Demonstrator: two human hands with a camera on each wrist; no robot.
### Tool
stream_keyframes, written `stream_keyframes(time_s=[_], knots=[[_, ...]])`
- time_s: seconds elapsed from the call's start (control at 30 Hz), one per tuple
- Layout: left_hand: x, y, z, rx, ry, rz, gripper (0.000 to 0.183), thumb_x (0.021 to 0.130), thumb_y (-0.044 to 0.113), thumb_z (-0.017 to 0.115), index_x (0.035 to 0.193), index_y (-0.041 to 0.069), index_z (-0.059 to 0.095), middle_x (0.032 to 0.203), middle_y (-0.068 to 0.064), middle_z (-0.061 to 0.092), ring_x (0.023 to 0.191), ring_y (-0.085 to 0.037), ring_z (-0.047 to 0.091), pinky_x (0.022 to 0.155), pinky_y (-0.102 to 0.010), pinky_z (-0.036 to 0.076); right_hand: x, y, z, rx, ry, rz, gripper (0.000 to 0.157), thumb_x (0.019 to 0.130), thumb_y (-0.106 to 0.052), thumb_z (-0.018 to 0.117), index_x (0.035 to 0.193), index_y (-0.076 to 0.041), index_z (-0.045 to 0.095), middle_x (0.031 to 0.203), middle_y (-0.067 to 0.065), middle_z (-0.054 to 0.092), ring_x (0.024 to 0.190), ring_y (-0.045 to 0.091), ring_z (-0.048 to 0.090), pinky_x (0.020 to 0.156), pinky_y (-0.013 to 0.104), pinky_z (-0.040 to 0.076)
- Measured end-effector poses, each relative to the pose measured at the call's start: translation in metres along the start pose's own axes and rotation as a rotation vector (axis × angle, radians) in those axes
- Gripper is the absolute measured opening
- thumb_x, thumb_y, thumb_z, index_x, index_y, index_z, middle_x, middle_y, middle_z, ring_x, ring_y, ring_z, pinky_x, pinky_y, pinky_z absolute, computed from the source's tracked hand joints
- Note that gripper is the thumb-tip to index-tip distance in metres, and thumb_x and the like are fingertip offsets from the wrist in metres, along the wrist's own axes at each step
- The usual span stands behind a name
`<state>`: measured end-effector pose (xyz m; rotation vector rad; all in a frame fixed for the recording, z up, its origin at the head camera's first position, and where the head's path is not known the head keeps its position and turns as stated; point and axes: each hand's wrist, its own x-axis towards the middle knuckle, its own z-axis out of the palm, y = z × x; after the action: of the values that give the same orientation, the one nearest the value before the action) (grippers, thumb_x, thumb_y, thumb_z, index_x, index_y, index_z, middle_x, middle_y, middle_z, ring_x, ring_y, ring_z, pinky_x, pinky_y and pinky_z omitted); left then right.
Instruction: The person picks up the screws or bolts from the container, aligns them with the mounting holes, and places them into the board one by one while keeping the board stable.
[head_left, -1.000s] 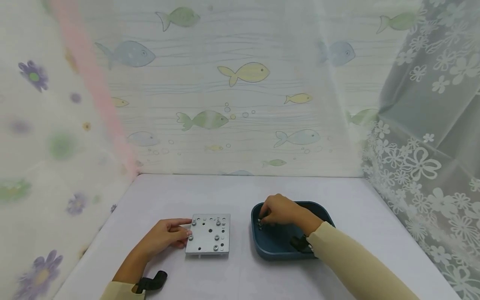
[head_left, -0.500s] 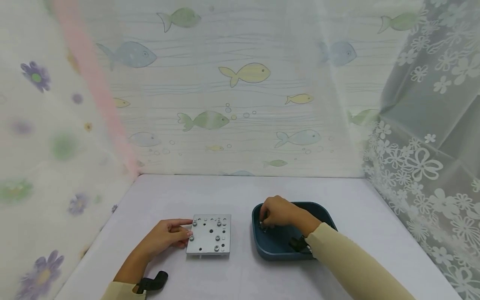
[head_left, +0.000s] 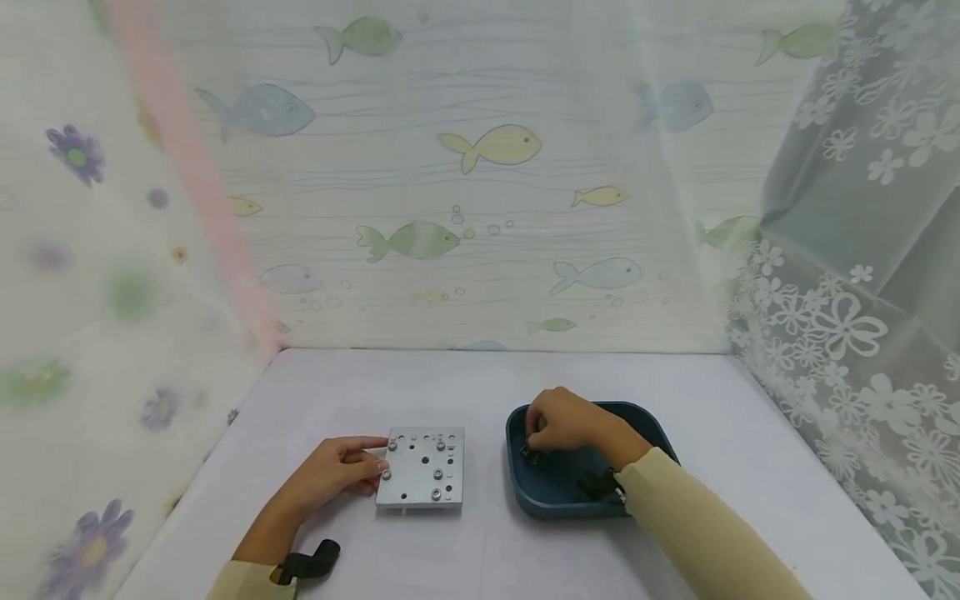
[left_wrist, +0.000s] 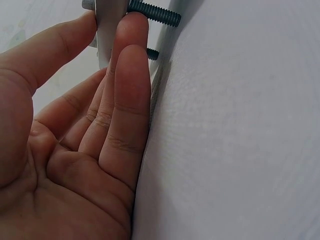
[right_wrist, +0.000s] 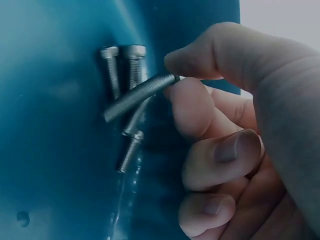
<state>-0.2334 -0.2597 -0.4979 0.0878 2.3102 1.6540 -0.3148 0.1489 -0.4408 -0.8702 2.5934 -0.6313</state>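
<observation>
A square silver metal plate (head_left: 408,483) with holes and several socket-head bolts stands on the table, left of centre. My left hand (head_left: 330,471) grips its left edge, the thumb on the upper face and fingers beneath. Threaded bolt ends (left_wrist: 157,14) stick out under the plate in the left wrist view. To the right, my right hand (head_left: 566,419) reaches into a dark blue tray (head_left: 573,510). Between thumb and forefinger it pinches a bolt (right_wrist: 137,97), threaded shank pointing left, the head end hidden by the fingers. Several loose bolts (right_wrist: 112,75) lie below it in the tray.
A white cloth covers the table (head_left: 480,550). Behind stands a fish-print curtain (head_left: 487,208), with a floral curtain (head_left: 82,333) at the left and a lace one (head_left: 847,333) at the right. Black wrist mounts (head_left: 309,562) sit on both forearms.
My right hand has shifted slightly right inside the tray. The left hand keeps its hold on the plate. The whole head view has drifted a little.
</observation>
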Motion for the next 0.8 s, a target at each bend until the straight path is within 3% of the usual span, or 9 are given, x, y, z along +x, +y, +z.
stream_keyframes(time_s=[0.3, 0.57, 0.8], knots=[[-0.001, 0.001, 0.003, -0.01, -0.003, 0.001, 0.068, 0.089, 0.029, 0.083, 0.145, -0.001, 0.056, 0.104, -0.011, 0.079, 0.087, -0.022, 0.074, 0.074, -0.033, 0.063, -0.013, -0.003, -0.007, 0.043, 0.051, -0.011, 0.011, 0.09, -0.021, 0.073, 0.08, -0.026, 0.072, 0.067, -0.008, 0.067, 0.06, 0.009, 0.059, 0.059, 0.029, 0.052], [-0.002, 0.002, 0.001, -0.007, -0.011, 0.009, 0.068, 0.09, 0.029, 0.082, 0.146, 0.0, 0.056, 0.104, -0.011, 0.079, 0.088, -0.022, 0.073, 0.074, -0.033, 0.063, -0.028, -0.01, -0.014, 0.108, 0.175, -0.006, 0.01, 0.089, -0.019, 0.07, 0.083, -0.027, 0.072, 0.061, -0.007, 0.056, 0.056, 0.009, 0.05, 0.057, 0.029, 0.046], [-0.002, 0.001, 0.001, 0.006, -0.026, 0.025, 0.067, 0.091, 0.028, 0.081, 0.146, 0.0, 0.055, 0.105, -0.011, 0.078, 0.086, -0.021, 0.074, 0.074, -0.032, 0.063, -0.04, -0.017, -0.017, 0.129, 0.26, -0.024, 0.003, 0.091, -0.023, 0.073, 0.088, -0.022, 0.072, 0.061, -0.007, 0.053, 0.056, 0.009, 0.05, 0.058, 0.028, 0.046]])
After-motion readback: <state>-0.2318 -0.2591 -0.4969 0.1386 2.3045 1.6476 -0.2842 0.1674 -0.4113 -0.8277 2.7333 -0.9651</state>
